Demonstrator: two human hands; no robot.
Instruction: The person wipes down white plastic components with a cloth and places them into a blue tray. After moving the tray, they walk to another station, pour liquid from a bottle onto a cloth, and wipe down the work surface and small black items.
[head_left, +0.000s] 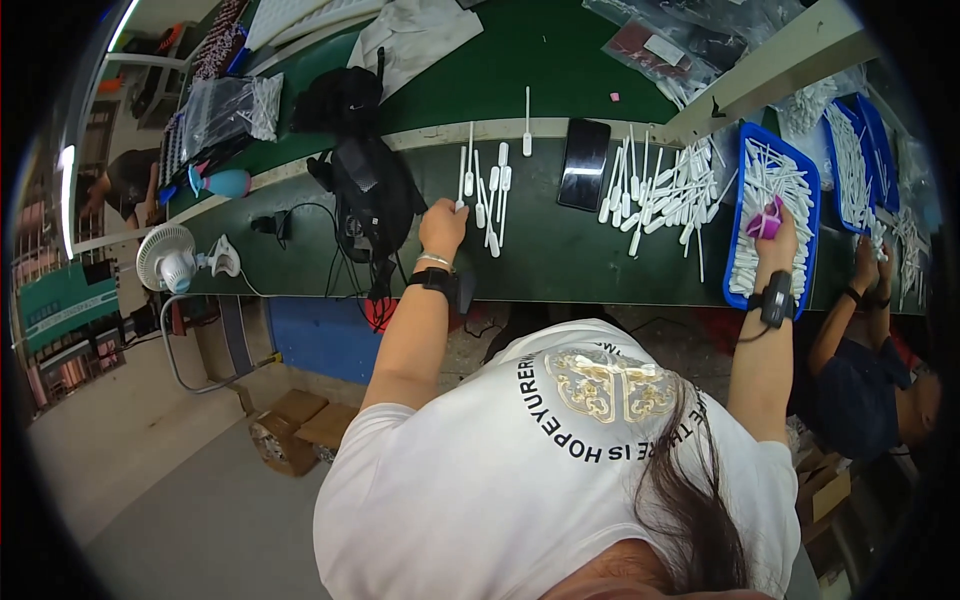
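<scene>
My left hand (443,230) is closed at the lower end of a white stick-like piece (461,185) with a wider end, which lies on the green table. Just right of it are several similar white pieces (494,200), and one more (527,130) lies farther back. My right hand (778,243) is closed on a small purple object (766,219) whose kind I cannot make out. That hand is over a blue basket (733,272) filled with white sticks (775,172). Between my hands lies a loose pile of white pieces (670,192).
A black phone (584,165) lies left of the pile. Beside my left hand are a black bag (365,195) and loose cables. A white fan (168,258) stands at the far left. On the right, a co-worker's hands (872,265) are near another blue basket (848,165).
</scene>
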